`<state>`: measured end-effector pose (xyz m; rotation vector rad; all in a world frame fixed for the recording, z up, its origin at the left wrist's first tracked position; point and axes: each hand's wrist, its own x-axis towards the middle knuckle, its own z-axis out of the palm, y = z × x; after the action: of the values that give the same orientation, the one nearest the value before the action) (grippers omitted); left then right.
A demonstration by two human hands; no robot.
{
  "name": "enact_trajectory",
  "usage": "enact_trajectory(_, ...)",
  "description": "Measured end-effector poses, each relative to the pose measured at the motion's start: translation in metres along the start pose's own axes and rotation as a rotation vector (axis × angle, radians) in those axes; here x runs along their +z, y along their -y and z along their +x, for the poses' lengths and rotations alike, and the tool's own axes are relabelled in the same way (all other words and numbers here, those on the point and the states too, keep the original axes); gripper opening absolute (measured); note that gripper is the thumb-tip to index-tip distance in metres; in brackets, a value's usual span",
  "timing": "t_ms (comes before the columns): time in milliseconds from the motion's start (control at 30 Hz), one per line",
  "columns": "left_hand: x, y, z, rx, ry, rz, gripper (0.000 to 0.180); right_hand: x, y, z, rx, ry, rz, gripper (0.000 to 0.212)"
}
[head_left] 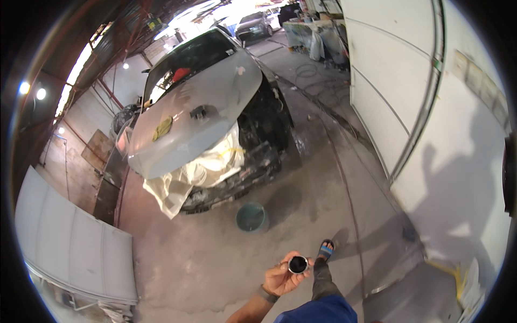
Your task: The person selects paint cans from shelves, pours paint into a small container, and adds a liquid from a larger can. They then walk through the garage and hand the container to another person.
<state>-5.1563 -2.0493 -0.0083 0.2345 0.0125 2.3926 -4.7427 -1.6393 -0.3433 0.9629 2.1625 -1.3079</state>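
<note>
My left hand (284, 275), with a dark band at its wrist, pinches a small round container (298, 264) between thumb and fingers. The container has a pale rim, and its inside looks black; whether that is a filling or bare wall I cannot tell. I hold it in front of my blue clothing, above the floor. My right hand is out of view. Ahead stands a car with a dull grey hood (215, 89). A yellow-green cloth (162, 129) and a small dark object (198, 112) lie on the hood.
A greenish bucket (251, 217) stands on the floor before the car's bared front, which pale sheeting (196, 175) partly covers. A hose (344, 185) runs along the floor at right. White panels (390, 59) line the right side. A pale panel (81, 242) stands at left.
</note>
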Motion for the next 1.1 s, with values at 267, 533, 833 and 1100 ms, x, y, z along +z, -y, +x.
enact_trajectory(267,-0.049,-0.122,0.242,0.214,-0.018,-0.178,0.043,-0.111,0.494,0.362,-0.476,-0.325,-0.289,0.018)
enact_trajectory(533,-0.113,-0.287,0.506,0.262,-0.025,-0.142,0.035,-0.172,0.942,0.566,-0.987,-0.252,0.059,0.023)
enact_trajectory(833,-0.169,-0.504,0.833,0.276,-0.124,-0.039,0.024,-0.155,0.680,0.764,0.267,0.132,-0.722,0.032)
enact_trajectory(1100,-0.256,-0.682,1.122,0.274,-0.320,0.125,0.036,-0.169,0.812,0.973,0.441,0.049,-0.510,0.035)
